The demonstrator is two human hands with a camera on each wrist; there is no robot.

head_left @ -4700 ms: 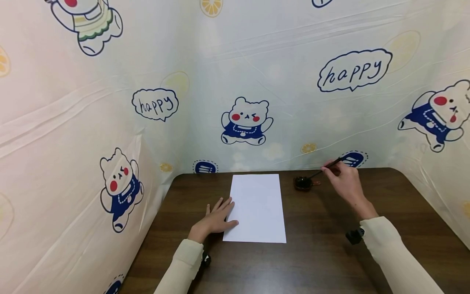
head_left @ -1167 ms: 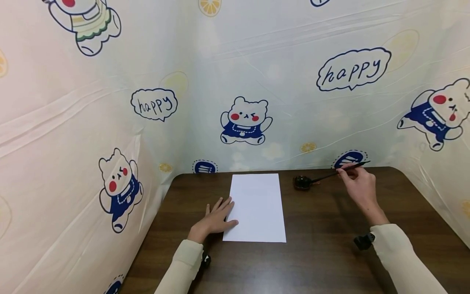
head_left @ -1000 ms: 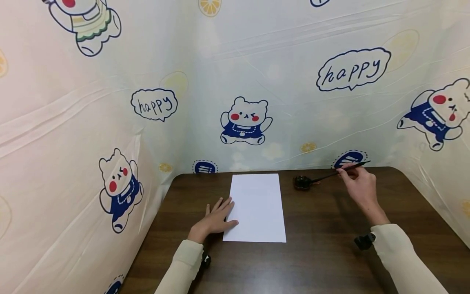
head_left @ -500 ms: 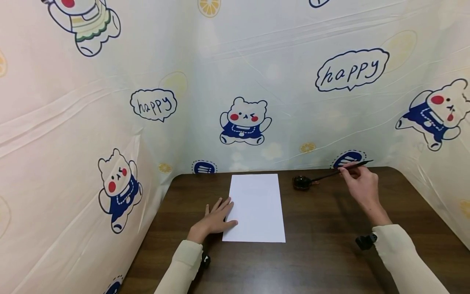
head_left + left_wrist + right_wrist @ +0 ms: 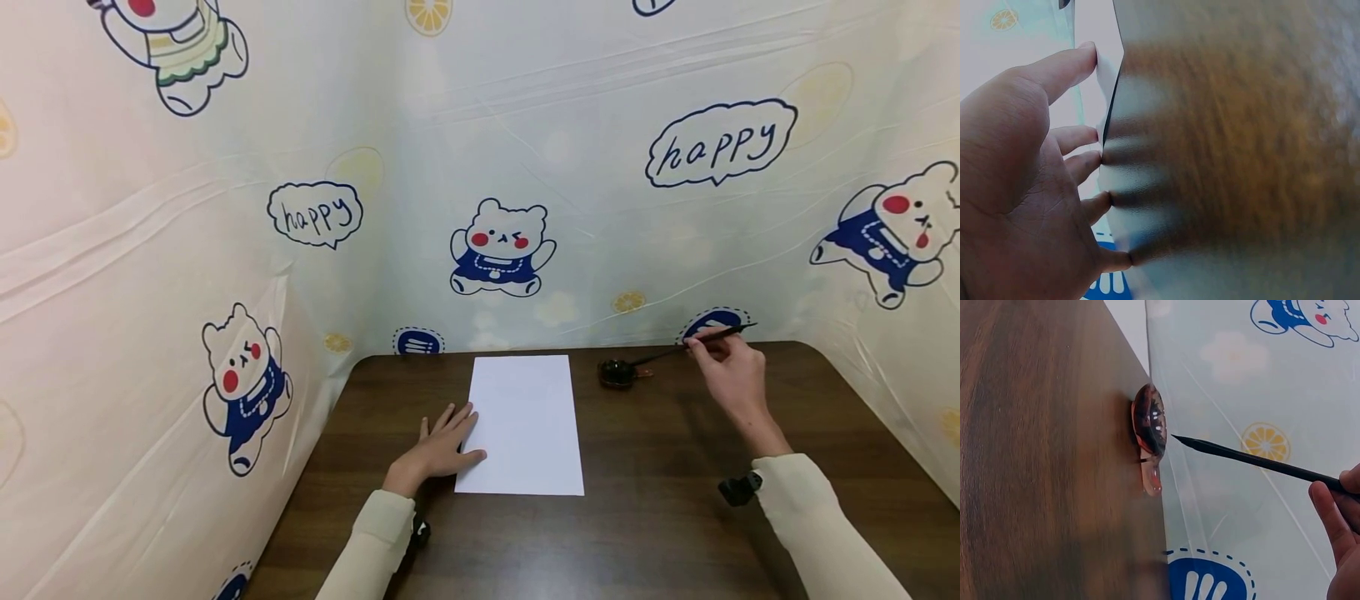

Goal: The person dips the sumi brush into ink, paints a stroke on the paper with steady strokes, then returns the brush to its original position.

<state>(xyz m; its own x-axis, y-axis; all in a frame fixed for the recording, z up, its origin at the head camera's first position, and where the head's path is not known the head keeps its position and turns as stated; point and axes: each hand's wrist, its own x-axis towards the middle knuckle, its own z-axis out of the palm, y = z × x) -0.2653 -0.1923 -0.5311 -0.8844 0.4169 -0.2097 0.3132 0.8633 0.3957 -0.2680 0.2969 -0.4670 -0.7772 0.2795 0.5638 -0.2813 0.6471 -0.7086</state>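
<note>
Dripping looks like the likeliest trouble here. The brush (image 5: pixel 1254 459) points its dark tip just above the small dish (image 5: pixel 617 375), apart from it in the right wrist view. If the bristles carry loose liquid, a drop could fall on the wooden surface (image 5: pixel 645 508) or, with a swing to the left, mark the white paper (image 5: pixel 525 425), which lies flat beside the dish with some wood between them. Whether the dish holds ink cannot be told.

The right hand (image 5: pixel 735 379) has its grip clamped on the shaft, thumb against fingers, well back from the tip. Pinched so far back, a slight wrist turn could sweep the tip wide and knock the dish. Its stubby handle (image 5: pixel 1151 478) juts toward that hand, so a low pass could snag it and tip the dish over. The brush's rear end slants up toward the printed curtain (image 5: pixel 600 250); how near they are is unclear, but leaning back might make them meet.

The left hand (image 5: pixel 435 450) grasps nothing: its fingers are spread apart along the paper's left edge, the thumb lying on the sheet. With the right side unpinned, a sideways drag could skew or wrinkle it.
</note>
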